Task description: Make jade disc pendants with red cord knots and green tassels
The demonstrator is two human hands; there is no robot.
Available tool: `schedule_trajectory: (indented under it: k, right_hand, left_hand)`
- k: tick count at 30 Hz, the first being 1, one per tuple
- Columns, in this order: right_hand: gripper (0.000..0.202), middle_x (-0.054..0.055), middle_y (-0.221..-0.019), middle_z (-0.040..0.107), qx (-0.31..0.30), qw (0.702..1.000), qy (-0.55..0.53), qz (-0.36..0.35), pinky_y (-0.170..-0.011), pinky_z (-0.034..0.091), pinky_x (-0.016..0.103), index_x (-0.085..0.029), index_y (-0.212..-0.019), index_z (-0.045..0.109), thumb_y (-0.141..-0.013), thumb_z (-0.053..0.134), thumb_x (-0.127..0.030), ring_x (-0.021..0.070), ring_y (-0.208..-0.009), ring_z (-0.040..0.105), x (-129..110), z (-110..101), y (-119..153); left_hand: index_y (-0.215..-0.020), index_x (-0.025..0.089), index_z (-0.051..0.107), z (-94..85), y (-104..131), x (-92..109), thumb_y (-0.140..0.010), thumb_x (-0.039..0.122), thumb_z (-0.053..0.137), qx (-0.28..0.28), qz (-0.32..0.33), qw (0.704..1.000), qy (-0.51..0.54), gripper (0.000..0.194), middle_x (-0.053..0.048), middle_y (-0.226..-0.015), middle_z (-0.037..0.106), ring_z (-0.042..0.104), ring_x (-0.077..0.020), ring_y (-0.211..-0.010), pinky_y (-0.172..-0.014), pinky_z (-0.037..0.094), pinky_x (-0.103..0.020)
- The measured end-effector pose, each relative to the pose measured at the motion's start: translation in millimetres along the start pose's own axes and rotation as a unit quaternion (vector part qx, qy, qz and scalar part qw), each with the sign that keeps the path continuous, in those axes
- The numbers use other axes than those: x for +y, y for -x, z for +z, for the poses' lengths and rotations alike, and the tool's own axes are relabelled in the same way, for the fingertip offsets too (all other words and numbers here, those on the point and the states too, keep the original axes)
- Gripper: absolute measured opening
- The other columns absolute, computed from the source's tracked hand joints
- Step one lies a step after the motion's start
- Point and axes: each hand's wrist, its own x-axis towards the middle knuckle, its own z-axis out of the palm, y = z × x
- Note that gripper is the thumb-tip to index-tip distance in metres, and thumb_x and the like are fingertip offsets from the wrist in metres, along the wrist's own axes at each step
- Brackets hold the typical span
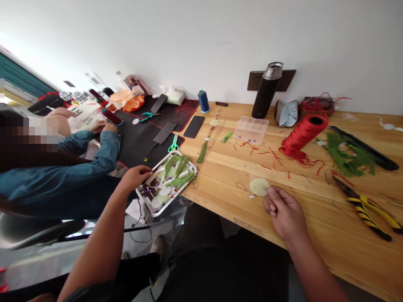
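Observation:
Between the thumb and fingers of my right hand (285,209) is the edge of a pale round disc (259,186), just above the wooden table (220,188). A thin cord with a small charm (251,195) lies at the disc's left side. My left hand (137,177) is at the upper left rim of a white tray (155,213), its fingertips together; whether they grip the rim is unclear. Green tassels (179,170), pale discs and small purple beads fill the tray, which overhangs the table's front edge.
Farther back are a clear bead box (252,130), a black flask (267,92), a red thread spool (304,134) and a phone (194,126). Yellow-black pliers (365,205) lie right, green scissors (174,143) behind the tray. A person in blue sleeves (78,167) sits left.

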Motion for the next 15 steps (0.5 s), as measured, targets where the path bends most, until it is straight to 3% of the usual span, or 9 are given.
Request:
schedule_trajectory:
  k: [9, 15]
  right_hand:
    - [0.04, -0.006, -0.053, 0.04, 0.006, 1.0, 0.01, 0.001, -0.047, 0.027, 0.025, -0.019, -0.074, 0.068, -0.083, 0.091, -0.051, 0.009, -0.05, 0.036, 0.4, 2.3, -0.8]
    - [0.041, -0.007, -0.053, 0.04, 0.009, 1.0, 0.003, 0.018, -0.047, 0.025, 0.024, -0.019, -0.08, 0.07, -0.083, 0.091, -0.054, 0.0082, -0.048, 0.035, 3.4, 1.6, -1.3]
  left_hand:
    - [-0.096, 0.018, 0.079, 3.3, -3.2, -3.1, -0.073, 0.052, 0.069, -0.015, -0.01, 1.0, 0.022, 0.043, -0.006, -0.087, 0.08, 0.071, -0.0246, -0.08, -0.071, 0.051, -0.03]
    - [-0.087, 0.02, 0.08, -2.6, -2.0, -6.4, -0.065, 0.063, 0.071, -0.055, -0.014, 0.996, 0.064, 0.049, -0.006, -0.08, 0.079, 0.068, -0.0265, -0.077, -0.064, 0.049, -0.03]
